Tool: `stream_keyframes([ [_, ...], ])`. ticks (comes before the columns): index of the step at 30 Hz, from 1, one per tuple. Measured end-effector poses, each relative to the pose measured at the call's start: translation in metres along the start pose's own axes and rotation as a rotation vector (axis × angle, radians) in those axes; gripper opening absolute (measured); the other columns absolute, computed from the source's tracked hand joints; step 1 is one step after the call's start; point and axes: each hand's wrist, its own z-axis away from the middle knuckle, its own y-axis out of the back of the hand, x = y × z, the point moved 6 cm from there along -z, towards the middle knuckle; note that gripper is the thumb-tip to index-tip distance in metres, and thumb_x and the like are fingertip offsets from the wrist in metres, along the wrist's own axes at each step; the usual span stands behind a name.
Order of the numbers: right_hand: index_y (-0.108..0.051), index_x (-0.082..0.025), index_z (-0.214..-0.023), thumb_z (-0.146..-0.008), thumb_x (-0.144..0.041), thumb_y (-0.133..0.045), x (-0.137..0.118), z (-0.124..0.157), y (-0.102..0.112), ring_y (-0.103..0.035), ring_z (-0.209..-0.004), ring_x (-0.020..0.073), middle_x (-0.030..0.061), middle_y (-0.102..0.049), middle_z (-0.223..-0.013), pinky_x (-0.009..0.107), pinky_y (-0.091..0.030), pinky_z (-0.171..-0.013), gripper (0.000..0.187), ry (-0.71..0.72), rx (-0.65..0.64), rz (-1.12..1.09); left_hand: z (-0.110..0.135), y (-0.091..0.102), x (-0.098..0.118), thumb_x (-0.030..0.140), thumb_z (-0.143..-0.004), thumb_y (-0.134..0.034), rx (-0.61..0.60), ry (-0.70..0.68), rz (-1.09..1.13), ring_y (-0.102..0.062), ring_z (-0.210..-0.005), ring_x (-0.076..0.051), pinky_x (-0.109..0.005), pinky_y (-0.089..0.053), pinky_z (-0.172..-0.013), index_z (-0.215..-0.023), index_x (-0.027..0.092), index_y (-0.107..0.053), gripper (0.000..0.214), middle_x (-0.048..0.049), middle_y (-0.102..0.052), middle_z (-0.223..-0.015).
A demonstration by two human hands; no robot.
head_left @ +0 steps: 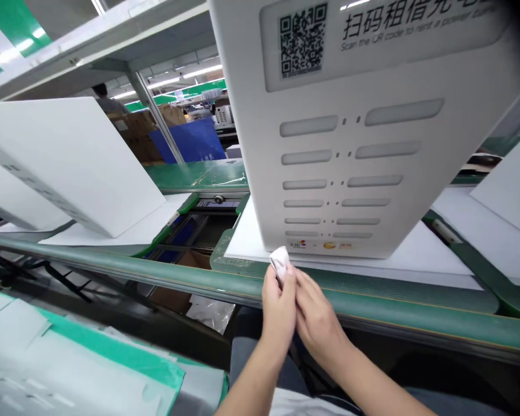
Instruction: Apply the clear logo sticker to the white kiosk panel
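A tall white power-bank rental cabinet [364, 144] with a QR code and rows of slots stands on a white sheet [416, 257] on a green pallet, right in front of me. My left hand [278, 306] is closed round a small white crumpled cloth [280, 260], held up near the cabinet's lower left corner. My right hand [318, 320] presses against the left hand with its fingers curled together; whether it also grips the cloth is hidden.
A second white cabinet [65, 162] lies tilted on the conveyor at left. A green rail [156, 271] runs across in front of me. White and green sheets [69, 370] lie at lower left. A person [106, 98] stands far back among cardboard boxes.
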Motion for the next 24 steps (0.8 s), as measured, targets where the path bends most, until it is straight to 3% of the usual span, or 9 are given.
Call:
stream_keyframes([
  [2, -0.044, -0.010, -0.121, -0.085, -0.009, -0.041, -0.005, 0.027, 0.008, -0.039, -0.125, 0.0164, 0.0140, -0.044, -0.131, 0.029, -0.041, -0.102, 0.036, 0.019, -0.063, -0.083, -0.013, 0.008, 0.006, 0.038, -0.088, -0.041, -0.037, -0.020, -0.143, -0.057, -0.076, -0.017, -0.027, -0.045, -0.071, -0.093, 0.015, -0.051, 0.025, -0.0064, -0.059, -0.081],
  [6, -0.047, -0.014, -0.112, -0.081, -0.005, -0.043, 0.005, 0.089, 0.019, -0.049, -0.115, 0.0118, 0.0126, -0.053, -0.117, 0.019, -0.045, -0.094, 0.033, 0.000, -0.132, -0.143, -0.043, 0.027, 0.022, 0.027, -0.088, -0.038, 0.024, -0.057, -0.658, -0.059, -0.076, -0.021, -0.031, -0.042, -0.072, -0.101, 0.016, -0.048, 0.020, -0.0077, -0.061, -0.081],
  [9, -0.048, -0.014, -0.108, -0.081, -0.006, -0.044, 0.020, 0.133, 0.008, -0.056, -0.106, 0.0105, 0.0143, -0.054, -0.113, 0.015, -0.046, -0.090, 0.028, -0.044, -0.201, -0.154, -0.049, 0.021, 0.021, 0.019, -0.087, -0.037, -0.017, -0.012, -0.852, -0.059, -0.081, -0.024, -0.034, -0.041, -0.074, -0.110, 0.017, -0.047, 0.025, -0.0096, -0.062, -0.088],
  [11, -0.050, -0.015, -0.102, -0.082, -0.006, -0.042, 0.028, 0.154, -0.003, -0.059, -0.101, 0.0098, 0.0149, -0.055, -0.112, 0.013, -0.047, -0.087, 0.024, -0.085, -0.257, -0.186, -0.049, 0.007, 0.020, 0.014, -0.086, -0.035, -0.060, -0.069, -0.870, -0.056, -0.092, -0.025, -0.034, -0.040, -0.080, -0.110, 0.016, -0.048, 0.027, -0.0115, -0.060, -0.099],
  [14, -0.053, -0.016, -0.096, -0.083, -0.007, -0.039, 0.039, 0.169, -0.013, -0.060, -0.098, 0.0096, 0.0139, -0.056, -0.110, 0.013, -0.048, -0.084, 0.021, -0.162, -0.301, -0.214, -0.048, -0.012, 0.016, 0.012, -0.087, -0.033, -0.114, -0.129, -0.909, -0.052, -0.103, -0.022, -0.030, -0.038, -0.087, -0.108, 0.011, -0.048, 0.025, -0.0142, -0.056, -0.109],
  [16, -0.055, -0.016, -0.094, -0.083, -0.008, -0.039, 0.045, 0.172, -0.014, -0.060, -0.097, 0.0096, 0.0127, -0.057, -0.108, 0.013, -0.048, -0.082, 0.022, -0.200, -0.301, -0.235, -0.051, -0.017, 0.013, 0.015, -0.088, -0.034, -0.119, -0.083, -0.976, -0.054, -0.100, -0.023, -0.030, -0.039, -0.084, -0.104, 0.010, -0.048, 0.022, -0.0161, -0.057, -0.106],
  [20, -0.057, -0.017, -0.093, -0.083, -0.011, -0.039, 0.051, 0.176, -0.015, -0.060, -0.096, 0.0097, 0.0122, -0.057, -0.107, 0.013, -0.049, -0.079, 0.021, -0.236, -0.319, -0.282, -0.056, -0.015, 0.013, 0.019, -0.088, -0.032, -0.036, 0.007, -1.078, -0.061, -0.080, -0.030, -0.035, -0.042, -0.069, -0.095, 0.011, -0.050, 0.020, -0.0176, -0.061, -0.084],
  [24, -0.057, -0.017, -0.091, -0.086, -0.013, -0.035, 0.057, 0.186, -0.021, -0.060, -0.094, 0.0084, 0.0125, -0.055, -0.109, 0.015, -0.050, -0.079, 0.024, -0.343, -0.296, -0.300, -0.054, -0.020, 0.014, 0.022, -0.089, -0.032, 0.036, -0.014, -1.132, -0.061, -0.080, -0.031, -0.035, -0.041, -0.067, -0.097, 0.013, -0.051, 0.022, -0.0168, -0.063, -0.085],
])
